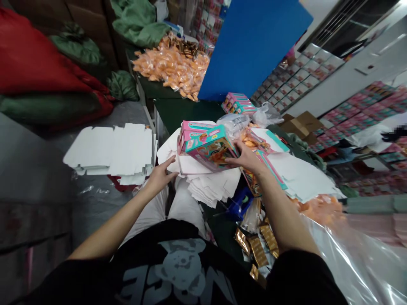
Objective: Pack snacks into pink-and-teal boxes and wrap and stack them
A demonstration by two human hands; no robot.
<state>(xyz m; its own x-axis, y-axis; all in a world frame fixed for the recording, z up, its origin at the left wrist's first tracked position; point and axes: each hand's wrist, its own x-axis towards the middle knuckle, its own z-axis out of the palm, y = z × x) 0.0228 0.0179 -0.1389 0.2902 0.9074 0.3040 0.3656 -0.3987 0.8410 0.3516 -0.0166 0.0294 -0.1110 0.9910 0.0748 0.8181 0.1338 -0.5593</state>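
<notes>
A pink and teal printed carton (211, 148) lies on white cardboard blanks in front of me, with a second pink carton (187, 129) right behind its left end. My right hand (246, 157) grips the front carton at its right end, thumb and fingers on its sides. Just left of the cartons, my left hand (161, 174) has its fingers apart and holds nothing. White sheets (211, 186) fan out below the cartons. Another teal-edged carton (254, 182) lies partly under my right forearm.
A stack of white blanks (114, 148) stands to the left. Orange bagged pieces (173, 65) are heaped at the back beside a blue panel (251, 46). Blue tape dispenser (240, 203) and gold packets (257, 250) lie at lower right, with more white blanks (302, 176) above.
</notes>
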